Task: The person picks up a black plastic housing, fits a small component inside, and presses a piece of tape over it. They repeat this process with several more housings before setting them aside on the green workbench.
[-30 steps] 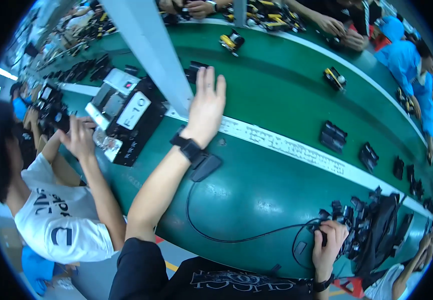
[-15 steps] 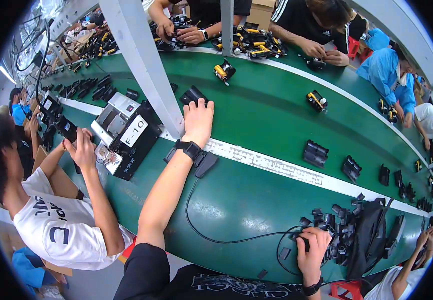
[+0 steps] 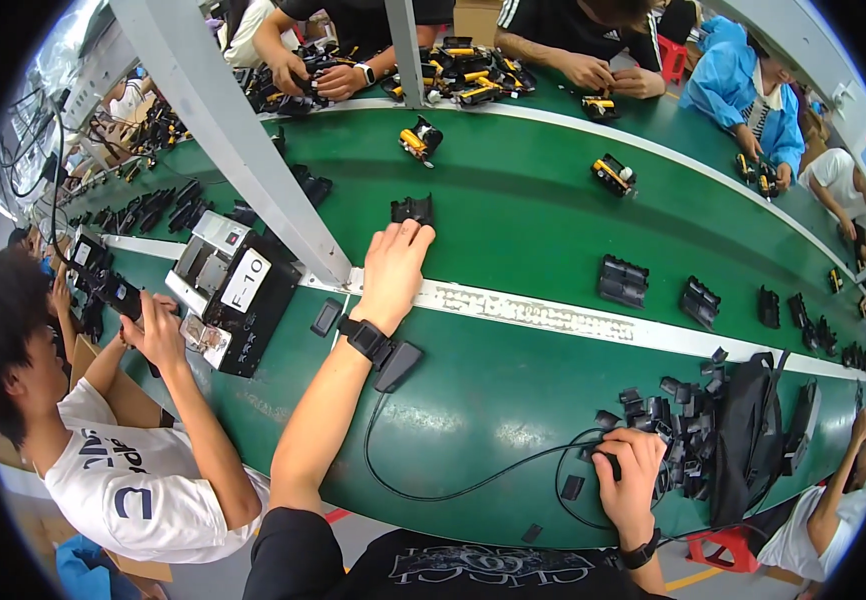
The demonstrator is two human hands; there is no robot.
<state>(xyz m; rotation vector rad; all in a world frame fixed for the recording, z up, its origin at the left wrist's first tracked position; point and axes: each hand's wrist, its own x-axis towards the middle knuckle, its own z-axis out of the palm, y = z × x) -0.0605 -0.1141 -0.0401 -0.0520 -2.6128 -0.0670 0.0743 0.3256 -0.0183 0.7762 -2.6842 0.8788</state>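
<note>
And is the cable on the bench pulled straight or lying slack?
Slack: the cable sweeps in a wide curve over the green bench and bends round again beside the right hand.

Your left hand and right hand make two, with one wristband each. You have one black shell at your left fingertips, three spaced to its right, then others too crowded to count. Across from you: two yellow-black units, two posts. Near you: one bag.
</note>
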